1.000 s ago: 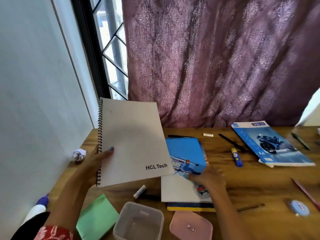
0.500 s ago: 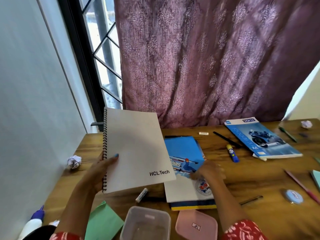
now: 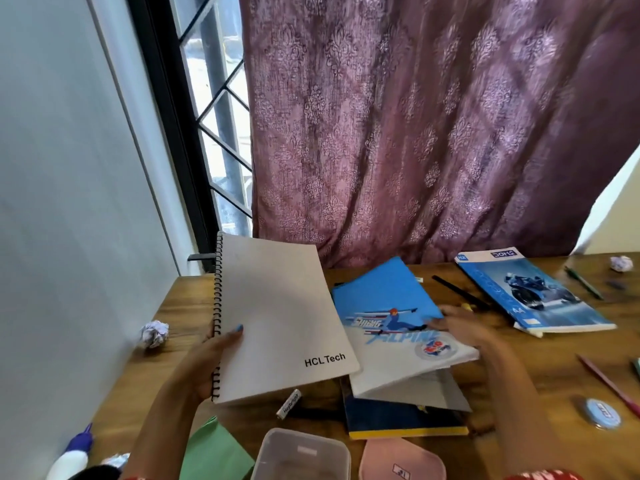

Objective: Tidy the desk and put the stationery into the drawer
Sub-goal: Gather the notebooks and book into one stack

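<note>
My left hand (image 3: 211, 358) grips a white spiral notebook (image 3: 277, 320) marked "HCL Tech" by its wire spine and holds it tilted above the wooden desk (image 3: 173, 355). My right hand (image 3: 464, 327), blurred, holds the right edge of a blue-and-white skiing notebook (image 3: 388, 327) and has it lifted off a dark blue book with a yellow edge (image 3: 405, 419). A white marker (image 3: 289, 403) lies under the spiral notebook's lower edge. A black pen (image 3: 457, 291) lies behind my right hand.
A motorcycle-cover notebook (image 3: 530, 292) lies at the back right, with a green pen (image 3: 583, 282) and paper ball (image 3: 621, 263) beyond. A red pencil (image 3: 606, 382) and round blue tape (image 3: 602, 414) are right. Near me: clear tub (image 3: 301, 455), pink lid (image 3: 401, 460), green paper (image 3: 214, 452), glue bottle (image 3: 71, 459), crumpled paper (image 3: 154, 334).
My right hand has taken the skiing notebook by its right edge and lifted it off the dark blue book; before it lay flat. The spiral notebook stays held up in my left hand.
</note>
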